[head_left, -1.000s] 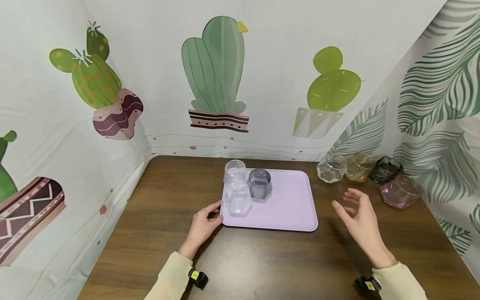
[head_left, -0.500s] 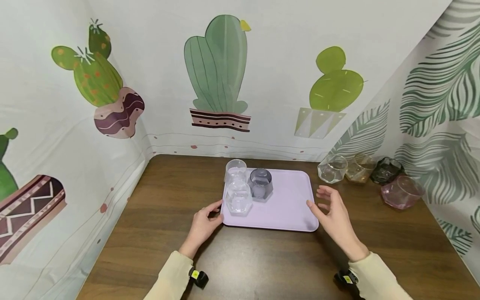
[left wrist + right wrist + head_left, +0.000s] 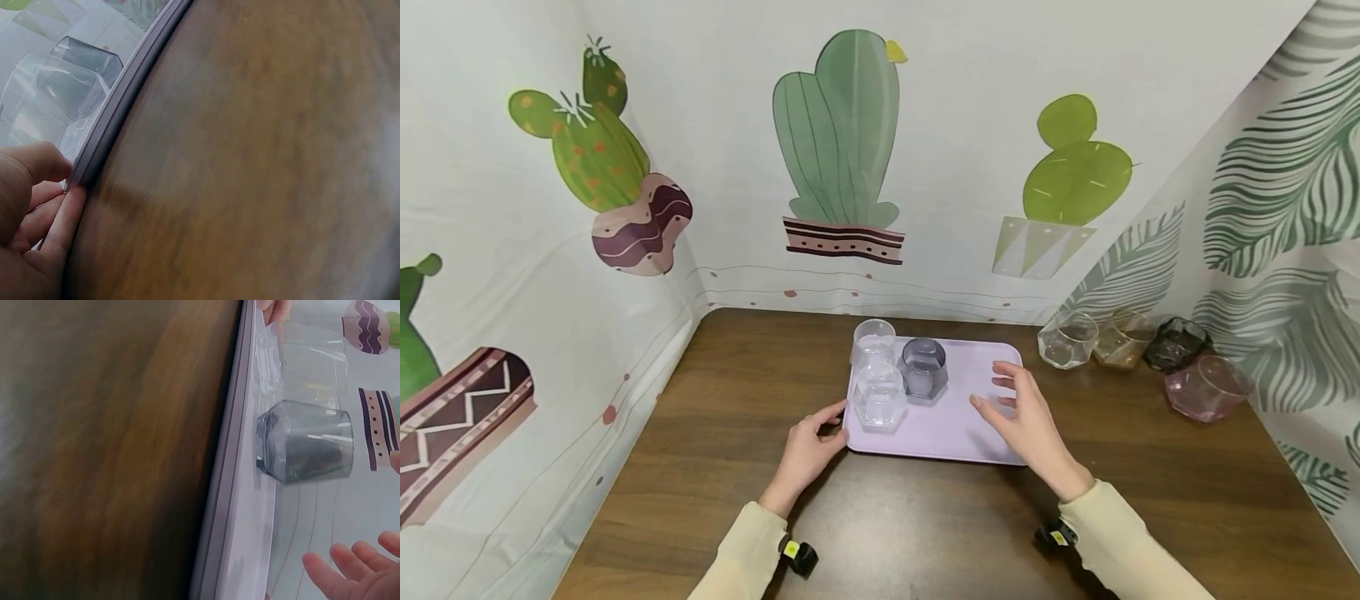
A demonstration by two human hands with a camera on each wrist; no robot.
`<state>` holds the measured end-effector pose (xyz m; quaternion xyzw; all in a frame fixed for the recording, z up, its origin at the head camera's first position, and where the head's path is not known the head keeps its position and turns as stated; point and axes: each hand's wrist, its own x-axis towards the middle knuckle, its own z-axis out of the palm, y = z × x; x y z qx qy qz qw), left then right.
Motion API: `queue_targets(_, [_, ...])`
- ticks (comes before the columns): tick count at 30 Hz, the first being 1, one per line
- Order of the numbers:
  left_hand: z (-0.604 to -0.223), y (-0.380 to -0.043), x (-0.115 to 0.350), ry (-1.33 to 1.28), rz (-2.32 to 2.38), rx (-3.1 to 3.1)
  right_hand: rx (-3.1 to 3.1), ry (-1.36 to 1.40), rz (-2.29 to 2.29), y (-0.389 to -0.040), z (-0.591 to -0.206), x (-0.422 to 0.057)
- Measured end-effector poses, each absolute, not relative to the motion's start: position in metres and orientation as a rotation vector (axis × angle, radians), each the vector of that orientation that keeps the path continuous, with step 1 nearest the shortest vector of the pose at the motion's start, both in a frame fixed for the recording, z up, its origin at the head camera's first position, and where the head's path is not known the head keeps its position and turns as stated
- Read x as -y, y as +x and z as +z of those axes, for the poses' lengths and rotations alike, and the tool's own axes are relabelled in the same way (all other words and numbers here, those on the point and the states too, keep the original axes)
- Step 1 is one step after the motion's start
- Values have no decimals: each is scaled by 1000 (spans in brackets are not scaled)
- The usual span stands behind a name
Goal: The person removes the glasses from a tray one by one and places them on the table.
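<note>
At the left edge of the lilac tray (image 3: 951, 433), my left hand (image 3: 808, 450) grips the rim; in the left wrist view its fingertips (image 3: 76, 194) meet the tray's edge. Two clear glasses, one nearer (image 3: 880, 400) and one farther (image 3: 874, 337), stand on the tray's left side. Beside them is a smoky grey glass (image 3: 923, 371), seen sideways in the right wrist view. My right hand (image 3: 1030, 421) hovers over the right part of the tray, fingers apart and loosely bent, holding nothing. It is to the right of the grey glass, not touching it.
Right of the tray, a clear glass (image 3: 1067, 340), an amber glass (image 3: 1123, 339), a black glass (image 3: 1177, 344) and a pink glass (image 3: 1208, 387) stand close together on the wooden table (image 3: 910, 533). A cactus-printed cloth (image 3: 955, 167) hangs behind the table.
My right hand has moved left, from beside the glasses on the right to over the tray. The left hand stays at the tray's edge; the glasses keep their places.
</note>
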<state>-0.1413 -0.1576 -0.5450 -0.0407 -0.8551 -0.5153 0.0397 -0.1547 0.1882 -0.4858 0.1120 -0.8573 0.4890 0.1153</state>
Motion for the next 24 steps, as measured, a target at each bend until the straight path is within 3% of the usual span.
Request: queue_targets(24, [-545,-142,157,-137,-1584,2606,2655,476,1482,-202,-489,-137])
